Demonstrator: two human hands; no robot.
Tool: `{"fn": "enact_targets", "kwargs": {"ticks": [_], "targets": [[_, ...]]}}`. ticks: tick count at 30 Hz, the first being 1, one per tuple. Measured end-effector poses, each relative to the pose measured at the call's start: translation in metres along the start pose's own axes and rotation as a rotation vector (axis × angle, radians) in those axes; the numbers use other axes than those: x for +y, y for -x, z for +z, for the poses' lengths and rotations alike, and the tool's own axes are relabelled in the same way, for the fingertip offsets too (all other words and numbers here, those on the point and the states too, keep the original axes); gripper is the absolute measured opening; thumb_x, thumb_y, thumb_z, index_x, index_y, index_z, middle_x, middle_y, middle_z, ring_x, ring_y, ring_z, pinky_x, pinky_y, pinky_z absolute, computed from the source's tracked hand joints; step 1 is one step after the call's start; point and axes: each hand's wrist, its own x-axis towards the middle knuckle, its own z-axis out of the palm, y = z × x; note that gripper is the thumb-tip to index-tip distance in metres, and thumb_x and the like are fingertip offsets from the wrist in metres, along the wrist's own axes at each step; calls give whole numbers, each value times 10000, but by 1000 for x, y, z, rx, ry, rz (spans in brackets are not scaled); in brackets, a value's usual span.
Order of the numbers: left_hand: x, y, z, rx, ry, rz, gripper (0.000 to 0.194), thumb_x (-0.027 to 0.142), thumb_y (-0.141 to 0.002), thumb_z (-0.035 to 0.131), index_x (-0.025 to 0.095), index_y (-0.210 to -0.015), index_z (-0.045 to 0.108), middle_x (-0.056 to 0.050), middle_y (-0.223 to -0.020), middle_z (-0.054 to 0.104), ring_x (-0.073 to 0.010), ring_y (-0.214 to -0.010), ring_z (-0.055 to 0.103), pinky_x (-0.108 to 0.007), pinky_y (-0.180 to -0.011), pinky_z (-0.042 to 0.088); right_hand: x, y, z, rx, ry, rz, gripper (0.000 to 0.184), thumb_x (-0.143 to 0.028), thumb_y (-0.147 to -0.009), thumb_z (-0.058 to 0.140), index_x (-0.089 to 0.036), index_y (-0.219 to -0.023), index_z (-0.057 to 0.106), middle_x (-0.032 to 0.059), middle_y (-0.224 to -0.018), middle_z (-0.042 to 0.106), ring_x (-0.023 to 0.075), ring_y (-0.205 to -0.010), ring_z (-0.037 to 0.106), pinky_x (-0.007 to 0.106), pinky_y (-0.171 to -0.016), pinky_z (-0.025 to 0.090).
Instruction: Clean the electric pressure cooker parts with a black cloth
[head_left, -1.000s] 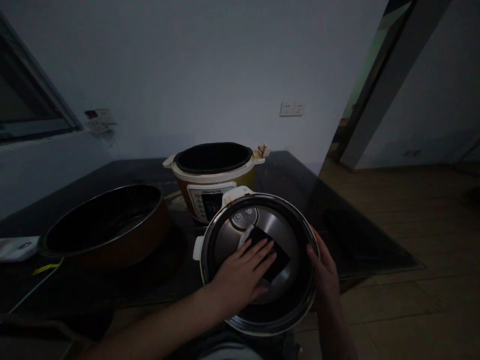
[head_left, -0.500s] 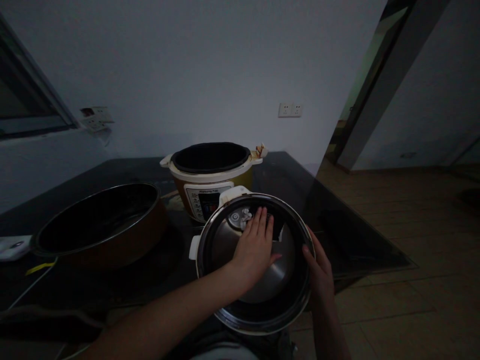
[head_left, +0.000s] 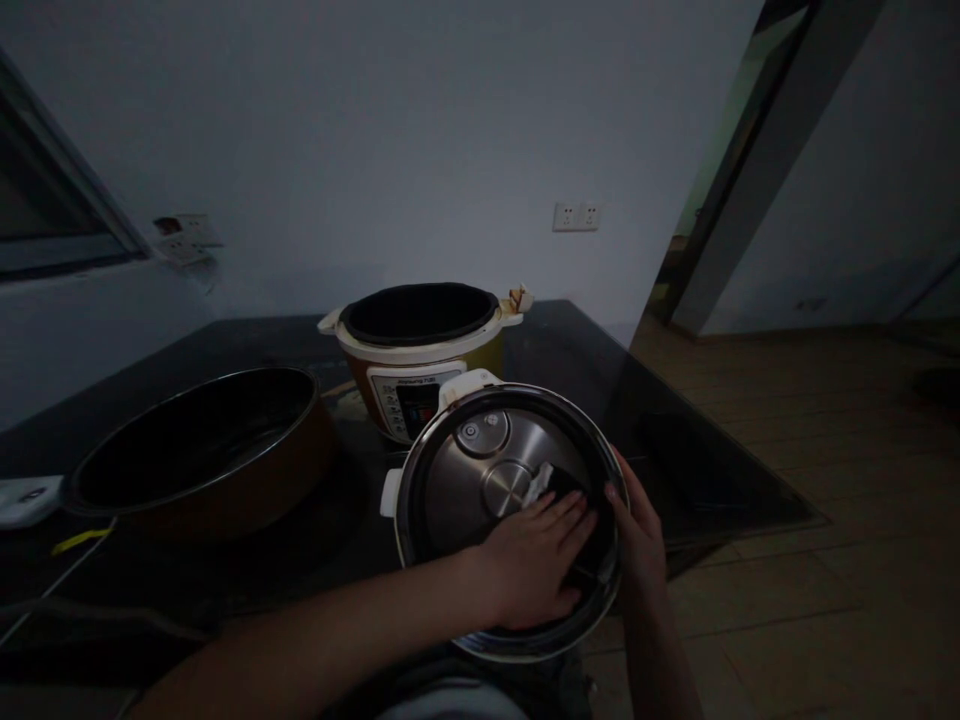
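The round lid [head_left: 457, 490] of an electric pressure cooker is tilted up with its metal inner side facing me. My right hand [head_left: 641, 525] grips its right rim, thumb on the inner edge and fingers behind. My left hand [head_left: 536, 560] lies over a black cloth [head_left: 566, 485] with a whitish patch, pressing it against the lower right of the lid's inner face. Its fingers are stretched out over the cloth, which is partly hidden under them. Behind the lid stands the cooker body [head_left: 420, 345], its top uncovered and its dark inside showing.
A wide brown pan [head_left: 217, 480] with a white handle [head_left: 30, 500] stands at the left on the dark tabletop [head_left: 577, 345]. A yellow tag [head_left: 79, 541] on a cord lies in front of it. A wall socket [head_left: 576, 217] is behind; tiled floor [head_left: 780, 480] lies to the right.
My left hand has slid with the cloth from the lid's upper middle down to its lower right, exposing the valve parts and the centre disc. The right hand keeps its hold.
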Motion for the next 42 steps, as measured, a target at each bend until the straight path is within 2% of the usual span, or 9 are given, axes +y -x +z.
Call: {"fn": "enact_targets", "kwargs": {"ticks": [5, 9, 18, 22, 26, 29, 33, 37, 42], "targets": [[13, 31, 2, -84, 163, 44, 730, 465, -946, 403, 13, -1479, 195, -226, -1544, 207, -262, -1449, 141, -395, -1180, 182, -2, 0, 2, 17, 6, 7, 518, -437, -780, 674, -256, -1260, 604, 40, -1381, 552, 282, -1338, 417, 458, -1141, 247], [23, 52, -1, -132, 217, -21, 741, 483, -941, 406, 26, -1485, 194, -218, -1537, 230, -279, -1429, 213, -390, -1163, 238, -6, 3, 5, 14, -21, 26, 512, -431, -779, 675, -269, -1259, 604, 34, -1381, 552, 283, -1339, 417, 457, -1141, 249], [28, 83, 10, -180, -48, -180, 601, 472, -936, 406, 128, -1429, 402, -263, -1431, 385, -374, -1319, 412, -522, -1000, 422, -8, 4, 7, 26, 11, 36, 526, -458, -779, 664, -287, -1272, 596, 26, -1382, 552, 295, -1339, 417, 458, -1130, 276], [22, 94, 8, -114, -241, -192, 559, 453, -926, 413, 71, -1309, 554, -276, -1338, 500, -373, -1257, 497, -504, -1008, 411, -8, 5, 5, 17, 15, 45, 517, -454, -784, 663, -303, -1273, 594, 14, -1390, 544, 293, -1343, 411, 455, -1135, 267], [4, 102, 8, 65, -458, -262, 530, 426, -907, 444, 16, -1169, 654, -280, -1287, 549, -354, -1233, 531, -480, -1079, 323, -10, 6, 5, 26, 15, 61, 529, -463, -772, 672, -301, -1269, 596, 17, -1391, 543, 294, -1345, 407, 459, -1136, 264], [-13, 103, 2, 131, -594, -282, 460, 347, -892, 481, 11, -1146, 667, -249, -1292, 560, -317, -1231, 540, -441, -1117, 272, -12, 7, 7, 47, 19, 75, 552, -482, -753, 680, -292, -1265, 600, 26, -1383, 551, 309, -1337, 418, 471, -1117, 296], [-29, 96, -16, 133, -703, -266, 436, 282, -868, 501, -10, -1151, 659, -258, -1266, 574, -342, -1213, 551, -451, -1093, 314, -12, 6, 8, 47, 7, 72, 566, -486, -748, 682, -293, -1273, 592, 30, -1381, 552, 310, -1336, 420, 477, -1116, 296], [-36, 86, -28, 140, -770, -304, 440, 227, -870, 494, -33, -1203, 615, -285, -1263, 568, -355, -1208, 552, -467, -1066, 363, -10, 6, 7, 36, -3, 76, 552, -470, -758, 678, -305, -1277, 588, 18, -1394, 540, 306, -1348, 402, 479, -1135, 260], [-38, 80, -30, 198, -862, -298, 430, 116, -847, 484, -29, -1237, 589, -278, -1290, 556, -348, -1215, 547, -450, -1037, 423, -10, 6, 8, 28, -35, 68, 517, -446, -768, 685, -308, -1260, 601, 13, -1394, 540, 294, -1355, 393, 473, -1148, 240]]}}
